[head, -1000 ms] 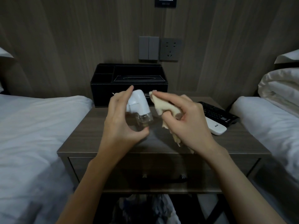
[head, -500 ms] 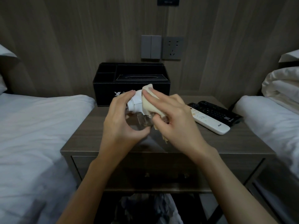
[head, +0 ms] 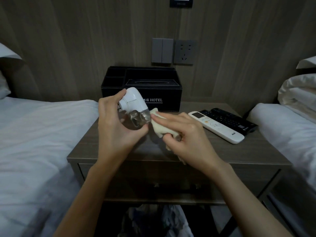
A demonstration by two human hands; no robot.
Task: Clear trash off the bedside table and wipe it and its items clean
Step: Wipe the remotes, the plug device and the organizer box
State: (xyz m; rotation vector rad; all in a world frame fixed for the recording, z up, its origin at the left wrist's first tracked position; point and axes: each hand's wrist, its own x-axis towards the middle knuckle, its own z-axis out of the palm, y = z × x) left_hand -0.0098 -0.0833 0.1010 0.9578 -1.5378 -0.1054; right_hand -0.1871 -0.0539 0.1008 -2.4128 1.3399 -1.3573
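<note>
In the head view, the left hand (head: pixel 118 132) holds a small white plug-in device (head: pixel 132 101) with a clear bottle (head: pixel 139 118) at its lower end, lifted above the worktop (head: pixel 222 151); the fingers curl around it, the index finger along the white top and the thumb under the bottle. The right hand (head: pixel 186 134) is closed around a cream cloth (head: pixel 160 125), bunched in the palm, with its fingers pressing the cloth's upper end against the right side of the clear bottle. Both hands sit over the middle of the worktop, in front of a black organiser box (head: pixel 142 93) that stands at the back against the wood-panelled wall (head: pixel 68 40); the box has a tissue slot on top and the word HOTEL on its front. On the right part of the worktop lie two remotes side by side, a white remote (head: pixel 217 126) nearer the hands and a black remote (head: pixel 230 119) just behind it. On the wall above the box are a light switch (head: pixel 162 50) and a socket (head: pixel 184 51). White beds flank the worktop, the left bed (head: pixel 34 134) and the right bed (head: pixel 282 125). Below the worktop, between the forearms, a crumpled plastic bag (head: pixel 153 221) shows dimly.
</note>
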